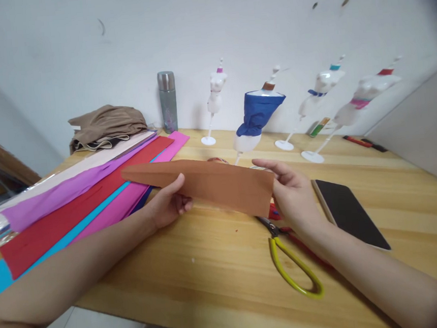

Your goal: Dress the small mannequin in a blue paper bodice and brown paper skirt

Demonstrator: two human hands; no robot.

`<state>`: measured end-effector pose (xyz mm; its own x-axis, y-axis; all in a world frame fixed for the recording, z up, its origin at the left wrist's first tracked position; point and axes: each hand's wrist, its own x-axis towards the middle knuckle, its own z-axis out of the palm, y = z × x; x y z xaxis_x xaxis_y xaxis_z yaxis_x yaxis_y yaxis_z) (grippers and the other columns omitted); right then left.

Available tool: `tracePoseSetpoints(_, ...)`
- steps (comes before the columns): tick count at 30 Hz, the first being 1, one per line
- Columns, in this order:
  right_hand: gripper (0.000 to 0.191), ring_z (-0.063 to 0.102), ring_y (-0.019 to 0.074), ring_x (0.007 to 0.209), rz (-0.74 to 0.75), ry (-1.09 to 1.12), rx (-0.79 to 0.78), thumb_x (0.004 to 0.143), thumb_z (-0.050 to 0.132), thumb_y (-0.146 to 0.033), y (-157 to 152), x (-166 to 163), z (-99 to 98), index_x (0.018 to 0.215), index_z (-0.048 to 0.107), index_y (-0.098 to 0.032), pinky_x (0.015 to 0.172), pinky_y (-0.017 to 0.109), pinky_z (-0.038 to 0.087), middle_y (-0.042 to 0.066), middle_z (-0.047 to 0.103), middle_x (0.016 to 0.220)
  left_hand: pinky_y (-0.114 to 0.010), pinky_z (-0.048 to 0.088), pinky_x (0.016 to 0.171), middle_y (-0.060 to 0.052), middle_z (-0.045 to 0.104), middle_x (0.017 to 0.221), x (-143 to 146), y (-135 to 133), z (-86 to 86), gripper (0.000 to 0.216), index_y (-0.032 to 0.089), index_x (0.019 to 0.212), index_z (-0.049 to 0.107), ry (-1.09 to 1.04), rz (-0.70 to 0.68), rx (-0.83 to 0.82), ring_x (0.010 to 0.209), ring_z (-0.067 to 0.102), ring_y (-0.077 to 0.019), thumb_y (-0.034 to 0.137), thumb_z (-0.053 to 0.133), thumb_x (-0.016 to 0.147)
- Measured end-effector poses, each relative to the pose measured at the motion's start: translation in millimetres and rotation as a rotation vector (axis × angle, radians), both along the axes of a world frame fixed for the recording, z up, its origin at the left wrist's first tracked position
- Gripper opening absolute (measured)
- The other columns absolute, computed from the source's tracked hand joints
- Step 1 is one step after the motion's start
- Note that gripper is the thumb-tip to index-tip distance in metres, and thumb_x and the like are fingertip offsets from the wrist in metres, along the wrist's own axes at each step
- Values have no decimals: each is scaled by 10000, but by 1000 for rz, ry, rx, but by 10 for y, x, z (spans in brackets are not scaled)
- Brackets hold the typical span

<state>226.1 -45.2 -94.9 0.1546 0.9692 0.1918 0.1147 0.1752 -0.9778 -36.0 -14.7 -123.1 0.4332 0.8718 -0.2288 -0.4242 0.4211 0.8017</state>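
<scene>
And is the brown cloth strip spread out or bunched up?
Spread out: the left hand and right hand hold the brown cloth strip, its broad face showing.

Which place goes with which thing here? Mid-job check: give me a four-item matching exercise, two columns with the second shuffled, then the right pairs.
Things
1. Long brown fabric piece
2. Yellow-handled metal scissors
3. Grey cylindrical flask with silver top
4. Flat rectangular black-faced object

Places
A. Upright by the white wall
B. Lying flat, to the right of the right hand
C. Held between the left hand and the right hand
D. Lying, handle toward the near edge of the wooden table

Pairs: 1-C, 2-D, 3-A, 4-B
</scene>
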Motion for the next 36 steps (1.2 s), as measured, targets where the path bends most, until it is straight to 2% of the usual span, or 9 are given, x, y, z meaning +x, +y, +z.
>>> tracePoseSetpoints(4, 177, 720, 229, 754, 34, -114, 182, 836, 704, -343, 27, 99, 48, 1005, 728, -299, 626, 366, 589, 48, 766, 845, -214, 293, 270, -171, 774, 800, -91, -74, 87, 787, 74, 873, 776, -14, -812, 106, 422, 608, -158, 827, 576, 759)
tracePoseSetpoints(7, 208, 747, 225, 835, 94, -252, 311, 846, 658, -259, 30, 172, 113, 1029, 746, -297, 663, 349, 611, 40, 786, 924, -251, 476, 426, -207, 781, 968, -153, -215, 407, 718, 59, 1070, 772, 169, -1368, 261, 617, 716, -216, 716, 642, 810)
tracePoseSetpoints(9, 265, 755, 237, 887, 119, -351, 368, 834, 639, -204, 35, 218, 158, 1052, 751, -305, 706, 368, 623, 41, 792, 998, -265, 528, 520, -154, 790, 912, -148, -290, 664, 546, 89, 1081, 775, 375, -1192, 577, 611, 700, -191, 576, 680, 855)
tracePoseSetpoints(12, 344, 750, 257, 977, 127, -430, 423, 814, 612, -145, 59, 276, 213, 1078, 752, -316, 835, 424, 623, 38, 785, 1097, -304, 570, 805, -142, 776, 1056, -54, -250, 965, 356, 104, 1124, 753, 779, -352, 1224, 892, 729, -220, 370, 632, 919)
tracePoseSetpoints(14, 381, 742, 258, 1016, 124, -453, 449, 802, 601, -119, 80, 303, 232, 1088, 751, -321, 903, 447, 606, 32, 778, 1135, -421, 435, 1107, -170, 633, 1398, 40, -105, 1083, 423, 110, 1296, 667, 1033, -46, 1485, 1290, 581, -301, 276, 616, 911)
tracePoseSetpoints(17, 409, 743, 249, 1007, 118, -455, 462, 782, 587, -100, 104, 319, 237, 1088, 752, -315, 913, 447, 600, 27, 783, 1123, -424, 400, 1129, -140, 576, 1466, 172, 171, 1154, 719, 160, 1439, 530, 1213, -190, 1421, 1360, 509, -307, 391, 748, 794)
tracePoseSetpoints(21, 363, 745, 238, 980, 105, -415, 423, 771, 599, -145, 108, 295, 239, 1065, 758, -289, 862, 413, 609, 31, 791, 1095, -308, 480, 901, -66, 705, 1216, 302, 380, 1095, 492, 190, 1260, 653, 1210, -409, 1188, 1079, 643, -221, 415, 678, 823)
tracePoseSetpoints(26, 185, 742, 223, 841, 111, -241, 311, 787, 721, -270, 113, 239, 282, 961, 769, -309, 714, 361, 607, 23, 800, 941, -259, 400, 688, -3, 654, 799, 357, 388, 1001, 228, 158, 828, 690, 1109, -340, 1192, 755, 572, -145, 366, 598, 845)
tracePoseSetpoints(36, 395, 593, 157, 585, 191, 87, -72, 586, 872, -612, 130, 206, 386, 711, 743, -260, 554, 296, 486, 12, 681, 661, -224, 378, 634, 30, 608, 715, 352, 372, 934, 184, 161, 775, 684, 961, -315, 1046, 660, 512, -105, 326, 620, 824)
